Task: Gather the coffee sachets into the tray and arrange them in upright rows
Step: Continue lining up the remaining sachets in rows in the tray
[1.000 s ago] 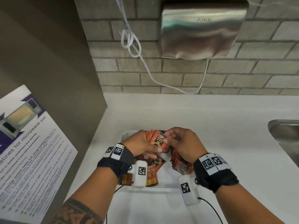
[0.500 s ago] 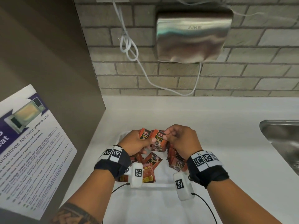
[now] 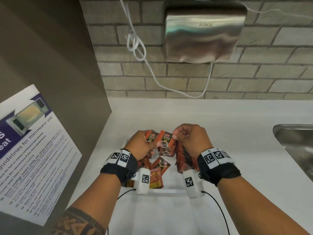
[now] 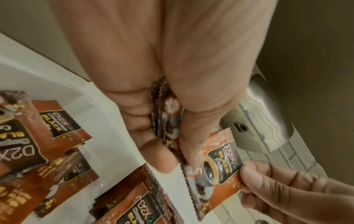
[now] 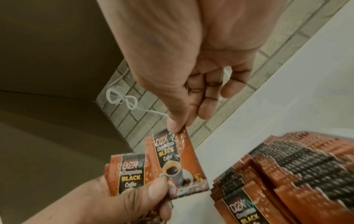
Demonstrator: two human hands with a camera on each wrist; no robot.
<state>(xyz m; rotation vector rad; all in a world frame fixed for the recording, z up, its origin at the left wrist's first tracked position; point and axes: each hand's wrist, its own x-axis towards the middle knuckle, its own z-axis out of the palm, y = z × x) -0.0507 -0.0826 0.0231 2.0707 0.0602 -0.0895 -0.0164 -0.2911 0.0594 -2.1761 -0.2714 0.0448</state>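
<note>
Sachets of D2X black coffee, orange-brown: one single sachet (image 3: 166,142) held above the white tray (image 3: 166,192), pinched at its upper corner by the right hand (image 3: 189,138) between thumb and forefinger, remaining fingers curled loosely; its lower part pressed by the left thumb. Left hand (image 3: 141,144): grip closed round a small held stack (image 3: 151,137), fanned just left of the single sachet and overlapping it. Upright row (image 3: 184,158): many sachets standing on edge along the tray's right side, below the right wrist, which partly hides them. Loose sachets (image 3: 158,170): several lying flat and overlapping on the tray's left and middle floor, partly covered by the left wrist and its camera. Tray sits on the white worktop (image 3: 220,126). Surroundings: steel hand dryer (image 3: 205,33) on the brick wall, white cable (image 3: 135,41) looped beside it, sink (image 3: 294,139) edge at right, microwave notice (image 3: 32,150) on the brown panel at left.
</note>
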